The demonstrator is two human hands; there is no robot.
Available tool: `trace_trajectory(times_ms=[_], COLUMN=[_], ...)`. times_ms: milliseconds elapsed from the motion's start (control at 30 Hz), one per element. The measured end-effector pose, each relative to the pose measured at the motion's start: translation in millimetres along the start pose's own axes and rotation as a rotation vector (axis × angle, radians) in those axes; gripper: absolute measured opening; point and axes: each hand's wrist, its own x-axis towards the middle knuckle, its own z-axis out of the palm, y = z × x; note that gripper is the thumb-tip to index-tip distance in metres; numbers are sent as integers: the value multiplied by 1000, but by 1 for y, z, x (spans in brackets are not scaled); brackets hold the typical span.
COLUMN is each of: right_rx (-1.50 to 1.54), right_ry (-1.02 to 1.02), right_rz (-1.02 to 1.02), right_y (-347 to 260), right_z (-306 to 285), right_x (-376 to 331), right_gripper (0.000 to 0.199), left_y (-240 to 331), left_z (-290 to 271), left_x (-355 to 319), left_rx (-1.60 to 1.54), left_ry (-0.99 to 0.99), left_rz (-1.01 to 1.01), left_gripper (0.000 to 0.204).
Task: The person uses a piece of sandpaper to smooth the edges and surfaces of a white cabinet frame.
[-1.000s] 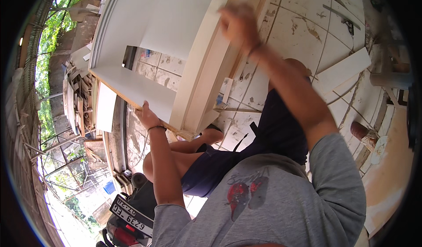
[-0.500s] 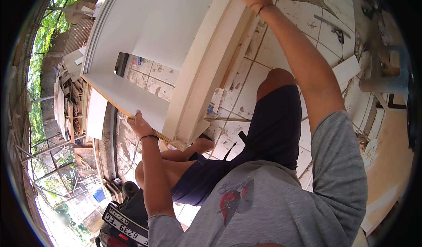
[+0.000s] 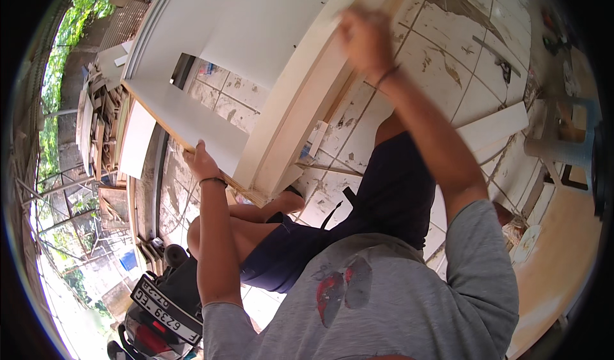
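I see one white board (image 3: 217,46) in the upper left. My left hand (image 3: 201,161) grips its lower edge. My right hand (image 3: 366,37), blurred, has dropped lower than before; its fingers I cannot tell.

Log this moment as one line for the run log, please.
left hand: grips white panel lower edge | right hand: blurred on cream board | tiled floor beneath

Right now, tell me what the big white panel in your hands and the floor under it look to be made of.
Big white panel: likely laminated board, smooth matte white faces with a raw tan edge near the left hand. The right hand is blurred on its pale frame. Floor: seemingly glazed white tiles, with dark grout lines and worn brown patches.
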Motion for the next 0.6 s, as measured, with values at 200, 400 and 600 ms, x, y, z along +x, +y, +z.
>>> trace_trajectory(times_ms=[200, 400, 600], right_rx=[-89, 487, 157], right_ry=[-1, -250, -211], right_rz=[-37, -173, -29], right_y=[21, -173, -77], right_z=[4, -12, 3], right_x=[8, -104, -44], right_gripper=[23, 13, 20], left_y=[-2, -13, 4], left_z=[11, 11, 13], left_x=[-6, 3, -16], left_rx=[69, 48, -230], left_ry=[110, 89, 99], left_rz=[63, 50, -33], left_gripper=[38, 35, 34])
